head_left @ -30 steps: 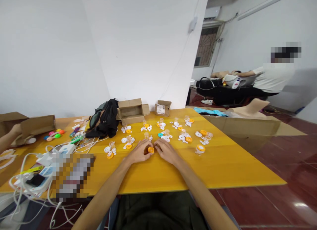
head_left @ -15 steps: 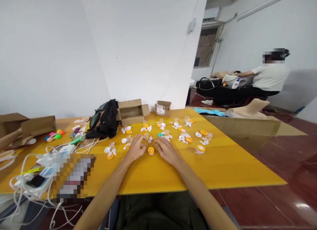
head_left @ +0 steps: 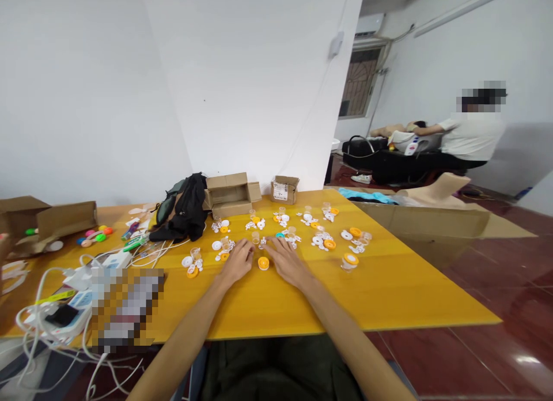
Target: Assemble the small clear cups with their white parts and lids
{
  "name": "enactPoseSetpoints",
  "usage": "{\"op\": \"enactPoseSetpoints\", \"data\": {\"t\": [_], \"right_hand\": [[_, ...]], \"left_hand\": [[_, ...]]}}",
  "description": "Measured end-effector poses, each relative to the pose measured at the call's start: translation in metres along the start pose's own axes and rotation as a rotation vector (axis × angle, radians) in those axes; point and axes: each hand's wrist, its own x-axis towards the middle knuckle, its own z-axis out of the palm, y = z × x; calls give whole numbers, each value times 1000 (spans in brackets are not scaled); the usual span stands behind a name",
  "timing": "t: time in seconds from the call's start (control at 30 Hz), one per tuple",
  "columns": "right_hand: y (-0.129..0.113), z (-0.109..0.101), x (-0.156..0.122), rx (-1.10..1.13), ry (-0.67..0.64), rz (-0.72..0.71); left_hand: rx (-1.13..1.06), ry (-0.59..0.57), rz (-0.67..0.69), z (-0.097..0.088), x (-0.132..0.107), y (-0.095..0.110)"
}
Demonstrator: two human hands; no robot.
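My left hand [head_left: 239, 261] rests over the table with its fingers loosely stretched forward, beside a small clear plastic cup [head_left: 256, 237]. My right hand [head_left: 286, 259] lies palm down, fingers extended, its fingertips at some small white pieces with dark spots [head_left: 263, 242]; whether it touches them I cannot tell. Between my two hands sits an orange round piece with a white centre [head_left: 263, 263]. Just beyond my right fingers is a teal ring [head_left: 280, 235]. Nothing shows held in either hand.
Several clusters of cups, white discs and orange rings, such as an orange ring [head_left: 329, 244], surround my hands. A lidded clear cup [head_left: 349, 262] stands right. Cardboard boxes [head_left: 231, 196], a black bag [head_left: 190, 208], cables and a power strip [head_left: 80, 311] lie left. A person [head_left: 469, 136] sits far right.
My hands have come closer together, the right fingertips shifting left to the spotted pieces. At the far left, another person's arm has drawn back from the box, uncovering a green ball.
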Motion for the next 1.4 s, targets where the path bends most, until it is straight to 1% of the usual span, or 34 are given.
{"op": "enactPoseSetpoints", "data": {"t": [0.3,0.5,0.7,0.87,1.03,1.13,1.3,1.4], "right_hand": [[0,-3,1,16,-9,-39],[4,3,0,63,48,-44],[5,7,1,58,25,-60],[5,8,1,41,39,-72],[10,15,1,61,98,-48],[13,19,1,106,150,-27],[12,18,2,215,224,38],[9,16,2,267,236,71]], "left_hand": [[-151,-10,-9,2,5,0],[-209,-46,-31,3,6,-2],[-268,-49,-36,4,7,-3],[-288,-42,-22,4,8,-2],[-284,-31,-15,2,7,2],[-279,-48,-8,2,7,3],[-237,-47,10,2,6,1],[-193,-41,2,3,5,1]]}}
